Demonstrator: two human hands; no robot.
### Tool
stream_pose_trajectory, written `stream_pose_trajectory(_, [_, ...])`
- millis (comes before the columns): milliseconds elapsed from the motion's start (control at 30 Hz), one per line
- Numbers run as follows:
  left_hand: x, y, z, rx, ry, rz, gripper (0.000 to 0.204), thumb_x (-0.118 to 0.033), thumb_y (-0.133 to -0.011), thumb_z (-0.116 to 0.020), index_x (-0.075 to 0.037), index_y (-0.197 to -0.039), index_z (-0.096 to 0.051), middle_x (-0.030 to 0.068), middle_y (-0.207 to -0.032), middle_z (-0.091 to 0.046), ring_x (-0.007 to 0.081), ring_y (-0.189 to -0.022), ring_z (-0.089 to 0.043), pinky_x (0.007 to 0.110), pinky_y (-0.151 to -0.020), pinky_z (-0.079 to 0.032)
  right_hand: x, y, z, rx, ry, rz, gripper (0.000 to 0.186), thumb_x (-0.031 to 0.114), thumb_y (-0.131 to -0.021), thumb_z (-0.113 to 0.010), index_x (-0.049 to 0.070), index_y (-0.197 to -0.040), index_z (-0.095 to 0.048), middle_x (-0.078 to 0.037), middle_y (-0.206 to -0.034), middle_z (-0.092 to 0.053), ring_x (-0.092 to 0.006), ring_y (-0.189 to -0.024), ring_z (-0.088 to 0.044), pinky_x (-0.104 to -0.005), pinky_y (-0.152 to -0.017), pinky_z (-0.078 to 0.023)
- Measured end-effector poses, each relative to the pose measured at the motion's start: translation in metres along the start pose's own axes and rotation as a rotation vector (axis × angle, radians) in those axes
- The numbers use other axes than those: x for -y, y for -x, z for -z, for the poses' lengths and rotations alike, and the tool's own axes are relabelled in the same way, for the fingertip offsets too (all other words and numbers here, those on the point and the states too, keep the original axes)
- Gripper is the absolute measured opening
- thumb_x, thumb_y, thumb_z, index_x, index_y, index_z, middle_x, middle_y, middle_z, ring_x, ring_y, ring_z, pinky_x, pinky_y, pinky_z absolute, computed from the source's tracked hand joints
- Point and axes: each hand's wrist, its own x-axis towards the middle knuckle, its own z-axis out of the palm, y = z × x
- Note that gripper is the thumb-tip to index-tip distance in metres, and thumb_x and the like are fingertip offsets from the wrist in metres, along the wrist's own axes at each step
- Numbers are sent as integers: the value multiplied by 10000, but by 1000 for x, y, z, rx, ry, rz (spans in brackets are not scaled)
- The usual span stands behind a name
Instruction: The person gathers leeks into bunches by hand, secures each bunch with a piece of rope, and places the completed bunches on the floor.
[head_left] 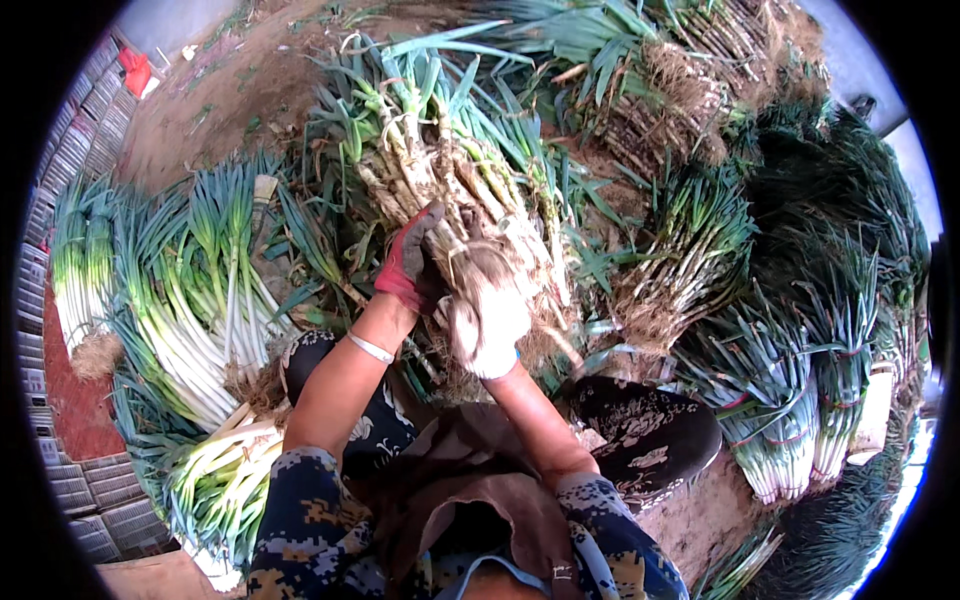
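Both my hands are gloved and meet over a heap of soil-covered green onions [505,200] in front of me. My left hand [408,265], in a red and dark glove, is closed round the lower part of a green onion [446,238]. Its leafy end points away from me, and its pale, hairy roots lie close to my right hand. My right hand [487,328], in a white glove, is curled at the root end. Its fingertips are partly hidden, so I cannot make out what they grip.
Paler, cleaned green onions [190,330] lie at my left, with a bundle [85,270] beyond. Banded bundles [775,430] stand at my right beside a dark leafy pile [840,200]. Rooty bunches [690,85] lie at the far right. My patterned knees [650,430] flank the heap.
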Motion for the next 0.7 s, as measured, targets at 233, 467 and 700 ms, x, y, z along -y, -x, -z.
stream_pose_trajectory(233, [-19,14,8,139,89,59,366,-301,-898,-579,-65,-1178,-586,72,-1126,-636,222,-1007,-608,378,-902,-486,34,-15,10,-292,-709,-160,503,154,-796,-574,-42,-1254,-499,-199,-1282,-502,-296,-1204,-493,-423,-1027,-386])
stream_pose_trajectory(467, [-7,23,-13,35,73,127,341,-260,-956,-483,-48,-1207,-575,85,-1128,-647,206,-1007,-627,352,-915,-496,-9,-9,-31,-116,-75,-85,559,310,-923,-448,-45,-1353,-397,-233,-1337,-454,-356,-1256,-418,-438,-1073,-290])
stream_pose_trajectory(700, [-8,29,-5,89,124,173,383,-260,-952,-448,-73,-1277,-528,109,-1189,-620,243,-1018,-629,387,-922,-497,-11,-39,28,84,-232,-229,270,138,-785,-642,21,-1026,-614,-151,-1091,-604,-278,-1025,-574,-386,-914,-439])
